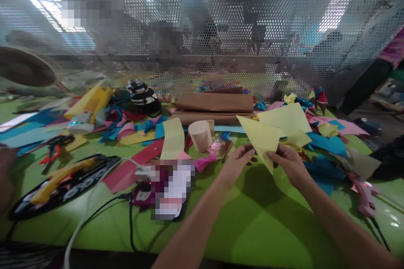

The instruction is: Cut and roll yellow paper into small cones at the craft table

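Note:
A pale yellow sheet of paper (263, 136), shaped into a triangle with its narrow tip pointing down, is held above the green tabletop. My right hand (288, 162) pinches it near the lower right edge, thumb in front and the other fingers partly hidden behind. Beside the left edge of the paper is my left hand (238, 162), its fingers loosely bent and apart; whether the fingertips touch the paper is hard to see. A larger yellow sheet (288, 119) lies just behind the held piece, and a cream-coloured paper roll (200, 135) stands left of my hands.
Folded brown paper (214, 103) lies at the back before a perforated metal screen (227, 42). A pink glue gun (366, 197) rests at right. Left are a phone (175, 191), a power bank (143, 195), a white cable (90, 197), scissors (55, 149) and scattered coloured paper.

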`<state>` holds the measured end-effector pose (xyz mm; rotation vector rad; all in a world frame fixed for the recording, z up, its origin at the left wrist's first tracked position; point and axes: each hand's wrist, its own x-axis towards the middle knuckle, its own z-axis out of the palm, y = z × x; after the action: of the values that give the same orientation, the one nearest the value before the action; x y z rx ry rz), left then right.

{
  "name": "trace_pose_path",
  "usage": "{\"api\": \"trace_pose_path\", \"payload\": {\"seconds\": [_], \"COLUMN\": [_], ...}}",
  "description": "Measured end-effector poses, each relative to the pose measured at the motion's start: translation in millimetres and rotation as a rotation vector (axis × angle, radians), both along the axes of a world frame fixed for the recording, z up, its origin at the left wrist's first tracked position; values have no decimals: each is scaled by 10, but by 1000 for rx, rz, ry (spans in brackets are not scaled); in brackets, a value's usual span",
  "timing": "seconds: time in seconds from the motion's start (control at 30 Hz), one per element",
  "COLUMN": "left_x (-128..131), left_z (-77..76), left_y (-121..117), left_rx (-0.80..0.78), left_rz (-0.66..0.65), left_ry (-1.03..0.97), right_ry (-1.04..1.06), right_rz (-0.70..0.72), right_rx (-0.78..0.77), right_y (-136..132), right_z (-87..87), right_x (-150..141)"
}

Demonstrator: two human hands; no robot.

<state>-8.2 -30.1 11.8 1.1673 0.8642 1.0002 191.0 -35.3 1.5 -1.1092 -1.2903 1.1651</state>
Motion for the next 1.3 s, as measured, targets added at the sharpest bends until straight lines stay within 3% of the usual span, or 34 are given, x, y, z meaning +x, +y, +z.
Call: {"api": "trace_pose_path", "payload": {"seconds": [0.17,0.37,0.47,0.57,0.67,0.73,0.8,0.87,0.97,1.03,1.2,1.3], "left_x": [1,-1,-21,-40,-40,-44,-64,-103,-168,-192,-153,-117], "left_z": [-4,-20,-59,-88,-87,-76,-67,-61,-48,-32,-15,-44], "left_y": [-8,-19,4,25,20,18,35,76,137,146,75,59], "left_rx": [53,1,-79,-152,-179,-148,-76,19,145,199,213,266], "left_rz": [36,17,126,225,194,89,70,216,454,448,150,103], "left_ry": [105,188,179,155,80,-5,-68,-64,26,77,217,372], "right_ry": [-20,-74,-241,-608,-837,-758,-510,-204,92,147,102,19], "right_rz": [156,-75,-166,-172,-103,-104,-187,-260,-241,-210,-133,-87], "right_rx": [-57,28,230,544,693,643,480,273,47,-19,-31,-12], "right_y": [-22,11,7,-44,-103,-111,-85,-37,28,47,31,21], "right_z": [-3,-7,31,85,91,58,19,-4,8,31,45,31], "right_x": [-48,28,47,17,-16,-5,38,98,167,176,116,93]}}
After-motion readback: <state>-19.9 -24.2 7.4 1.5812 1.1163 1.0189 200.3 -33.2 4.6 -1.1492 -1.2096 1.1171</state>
